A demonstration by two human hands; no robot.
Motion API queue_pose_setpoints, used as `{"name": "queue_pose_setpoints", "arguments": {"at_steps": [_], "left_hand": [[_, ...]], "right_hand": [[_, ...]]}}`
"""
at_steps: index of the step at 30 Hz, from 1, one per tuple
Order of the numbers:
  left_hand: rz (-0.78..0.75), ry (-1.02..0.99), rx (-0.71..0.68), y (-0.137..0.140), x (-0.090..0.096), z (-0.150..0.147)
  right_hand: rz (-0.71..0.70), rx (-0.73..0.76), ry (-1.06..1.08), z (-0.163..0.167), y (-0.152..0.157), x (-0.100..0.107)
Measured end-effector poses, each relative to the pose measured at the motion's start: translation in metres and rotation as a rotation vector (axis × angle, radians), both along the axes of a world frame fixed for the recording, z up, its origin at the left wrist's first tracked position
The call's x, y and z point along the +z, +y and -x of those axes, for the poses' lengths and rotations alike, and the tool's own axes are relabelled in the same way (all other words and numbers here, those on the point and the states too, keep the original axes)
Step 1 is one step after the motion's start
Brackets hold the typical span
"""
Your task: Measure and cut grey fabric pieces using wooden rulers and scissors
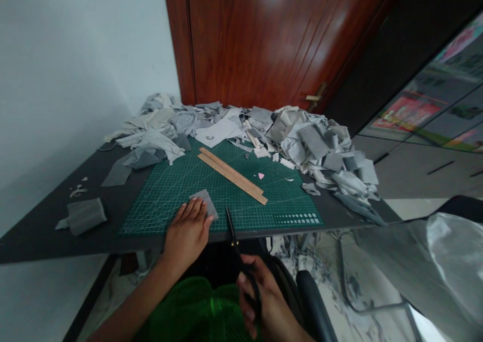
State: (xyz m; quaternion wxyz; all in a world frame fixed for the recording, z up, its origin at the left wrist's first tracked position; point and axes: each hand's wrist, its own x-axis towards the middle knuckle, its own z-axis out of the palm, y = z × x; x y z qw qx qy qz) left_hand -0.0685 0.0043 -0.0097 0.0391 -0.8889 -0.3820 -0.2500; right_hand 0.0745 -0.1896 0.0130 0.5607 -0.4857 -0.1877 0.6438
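Note:
My left hand point(189, 227) lies flat with its fingers stretched over a small grey piece of fabric point(207, 204), which rests near the front edge of the green cutting mat point(169, 191). Part of the fabric is hidden under the fingers. In my right hand point(260, 294) is a pair of black-handled scissors point(233, 236), held by the handle loops in front of the table edge. Their blades look closed and point away from me, a little to the right of the fabric.
Two wooden rulers point(234, 176) lie diagonally on the mat. Heaps of grey and white fabric scraps point(302, 141) line the back and right of the table. A folded grey fabric piece point(86, 216) lies at the left. Scraps litter the floor, and a chair armrest point(315, 304) stands at right.

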Motion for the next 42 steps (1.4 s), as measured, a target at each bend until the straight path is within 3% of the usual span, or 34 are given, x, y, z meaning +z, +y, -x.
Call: {"name": "queue_pose_setpoints", "arguments": {"at_steps": [3, 5, 10, 14, 16, 19, 25, 30, 33, 37, 42], "left_hand": [[0.000, -0.014, -0.019, 0.002, -0.002, 0.001], [0.006, -0.015, -0.029, 0.001, -0.002, -0.001], [0.004, 0.053, -0.032, 0.001, -0.001, -0.003], [0.002, 0.101, -0.057, 0.003, 0.000, -0.003], [0.011, 0.108, -0.071, 0.005, 0.002, -0.002], [0.050, 0.114, -0.086, 0.011, 0.009, -0.003], [0.120, 0.127, -0.104, 0.032, 0.028, -0.033], [0.181, -0.007, -0.269, 0.055, 0.023, -0.055], [0.184, -0.037, -0.323, 0.057, 0.014, -0.054], [0.131, -0.063, -0.240, 0.052, 0.007, -0.049], [0.143, -0.120, -0.129, 0.056, 0.003, -0.046]], "right_hand": [[0.034, -0.104, 0.005, -0.005, -0.006, -0.006], [0.065, -0.264, -0.028, -0.019, -0.018, -0.009], [0.036, -0.761, -0.142, -0.085, -0.051, -0.006], [0.044, -0.958, -0.289, -0.135, -0.069, -0.002], [0.063, -0.906, -0.371, -0.141, -0.075, -0.002], [0.087, -0.695, -0.447, -0.127, -0.077, -0.005], [0.029, -0.396, -0.520, -0.094, -0.045, 0.000], [-0.105, -0.220, -0.900, -0.141, 0.004, 0.006], [-0.090, -0.139, -1.267, -0.178, 0.036, 0.008], [0.112, -0.061, -1.682, -0.213, 0.079, 0.009], [0.073, 0.028, -1.874, -0.245, 0.115, 0.011]]}}
